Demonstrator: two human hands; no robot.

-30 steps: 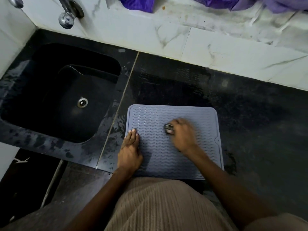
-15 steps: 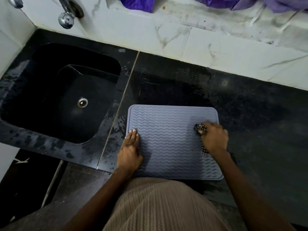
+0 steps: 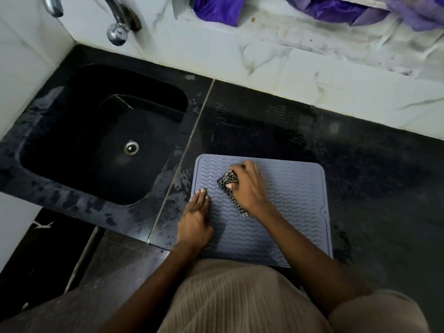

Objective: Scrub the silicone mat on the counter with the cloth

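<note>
A grey-blue silicone mat [image 3: 293, 203] with a wavy ribbed surface lies flat on the black counter [image 3: 372, 169], near its front edge. My left hand [image 3: 197, 217] presses flat on the mat's left edge, fingers together. My right hand [image 3: 249, 186] is closed around a bunched black-and-white checked cloth [image 3: 228, 181] and holds it against the mat's upper left part. A strip of the cloth trails out below the hand toward the mat's middle.
A black sink [image 3: 101, 140] with a metal drain [image 3: 131, 147] sits left of the mat, and a chrome tap [image 3: 117, 32] hangs over its back. White marble tiles [image 3: 312, 78] rise behind the counter, with purple fabric [image 3: 216, 8] on top. The counter around the mat looks wet.
My right hand swept with the cloth from the mat's middle to its right edge, then back across to the upper left. The left hand and the mat stayed where they were.
</note>
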